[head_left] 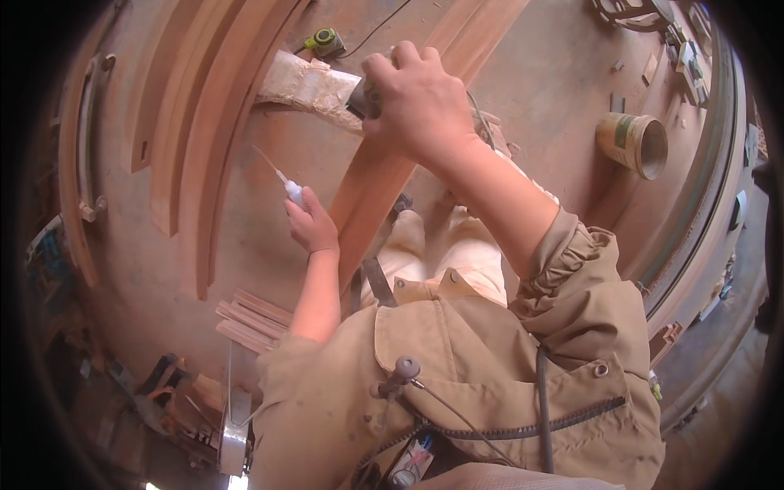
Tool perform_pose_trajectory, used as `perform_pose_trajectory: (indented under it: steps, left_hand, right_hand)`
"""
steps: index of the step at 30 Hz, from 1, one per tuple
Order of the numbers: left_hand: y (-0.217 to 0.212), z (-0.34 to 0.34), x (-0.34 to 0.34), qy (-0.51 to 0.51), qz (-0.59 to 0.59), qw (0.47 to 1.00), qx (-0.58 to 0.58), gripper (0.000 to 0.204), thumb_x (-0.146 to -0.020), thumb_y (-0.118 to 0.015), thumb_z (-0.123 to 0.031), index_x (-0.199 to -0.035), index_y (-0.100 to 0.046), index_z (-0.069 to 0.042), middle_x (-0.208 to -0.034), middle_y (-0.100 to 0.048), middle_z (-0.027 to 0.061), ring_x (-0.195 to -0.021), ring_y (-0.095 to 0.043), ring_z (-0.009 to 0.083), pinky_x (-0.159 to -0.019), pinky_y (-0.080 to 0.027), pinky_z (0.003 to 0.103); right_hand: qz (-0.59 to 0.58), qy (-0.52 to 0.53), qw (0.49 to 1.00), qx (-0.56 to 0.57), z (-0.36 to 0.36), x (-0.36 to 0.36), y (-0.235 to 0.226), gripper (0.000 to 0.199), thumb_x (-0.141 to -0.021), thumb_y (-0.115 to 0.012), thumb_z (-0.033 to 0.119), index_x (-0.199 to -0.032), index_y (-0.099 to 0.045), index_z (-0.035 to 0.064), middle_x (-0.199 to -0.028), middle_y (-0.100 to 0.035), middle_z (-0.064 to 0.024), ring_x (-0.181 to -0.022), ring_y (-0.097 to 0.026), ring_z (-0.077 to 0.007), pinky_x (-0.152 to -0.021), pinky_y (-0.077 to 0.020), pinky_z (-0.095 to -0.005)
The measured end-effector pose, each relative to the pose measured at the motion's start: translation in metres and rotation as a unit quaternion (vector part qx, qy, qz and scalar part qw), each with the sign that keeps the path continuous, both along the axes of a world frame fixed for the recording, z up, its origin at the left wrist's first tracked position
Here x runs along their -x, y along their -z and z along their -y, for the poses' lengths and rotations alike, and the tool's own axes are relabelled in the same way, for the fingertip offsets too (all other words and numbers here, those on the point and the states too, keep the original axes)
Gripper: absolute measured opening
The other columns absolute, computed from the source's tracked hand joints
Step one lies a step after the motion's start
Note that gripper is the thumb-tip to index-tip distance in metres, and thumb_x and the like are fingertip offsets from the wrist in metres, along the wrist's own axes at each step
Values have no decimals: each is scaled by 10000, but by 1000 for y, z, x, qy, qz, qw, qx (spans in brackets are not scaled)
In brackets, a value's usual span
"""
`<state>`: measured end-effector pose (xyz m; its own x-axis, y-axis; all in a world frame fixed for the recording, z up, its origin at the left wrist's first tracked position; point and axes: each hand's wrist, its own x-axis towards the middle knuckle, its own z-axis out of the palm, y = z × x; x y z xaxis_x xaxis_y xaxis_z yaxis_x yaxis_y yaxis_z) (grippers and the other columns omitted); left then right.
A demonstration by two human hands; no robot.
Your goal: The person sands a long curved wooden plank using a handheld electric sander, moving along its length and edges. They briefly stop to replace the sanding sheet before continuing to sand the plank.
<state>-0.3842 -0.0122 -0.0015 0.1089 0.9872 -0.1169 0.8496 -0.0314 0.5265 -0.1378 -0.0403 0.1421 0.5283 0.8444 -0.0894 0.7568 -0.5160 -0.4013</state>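
Observation:
In my left hand (pixel 310 222) is a small white squeeze bottle (pixel 294 191) with a long thin nozzle, its tip pointing up and to the left. My right hand (pixel 420 98) is wrapped round a dark grey, rounded tool (pixel 359 100), mostly hidden under the fingers, so its exact kind does not show. Beneath that hand a long reddish-brown wooden board (pixel 363 192) runs from near my body up to the far right. A support wrapped in whitish, scuffed covering (pixel 306 86) crosses under the board.
Long curved-looking wooden boards (pixel 220 155) lie at the left. A yellow-green corded tool (pixel 325 41) sits at the far side. An open bucket (pixel 629 140) lies tipped on the floor at the right. Short wooden strips (pixel 249 318) are stacked beside my left forearm.

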Motion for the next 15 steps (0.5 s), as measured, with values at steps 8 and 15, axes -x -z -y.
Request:
perform_pose_trajectory:
  steps: [8, 15]
  left_hand:
    - [9, 2, -6, 51, -52, 996, -51, 441, -940, -425, -453, -990, -500, -22, -853, -621, 203, -759, -607, 398, -628, -464, 494]
    - [-4, 1, -3, 33, -40, 998, -35, 441, -934, -434, -457, -980, -503, -24, -835, -622, 201, -754, -609, 399, -624, -467, 490]
  right_hand:
    - [77, 116, 990, -20, -3, -53, 5, 442, -667, -722, 293, -1054, -584, 130, -1040, -549, -108, -1008, -534, -298, -779, -512, -421]
    - [51, 35, 998, -16, -7, -24, 4, 436, -668, -720, 276, -1055, -570, 140, -1046, -536, -118, -1005, -533, -301, -761, -525, -417]
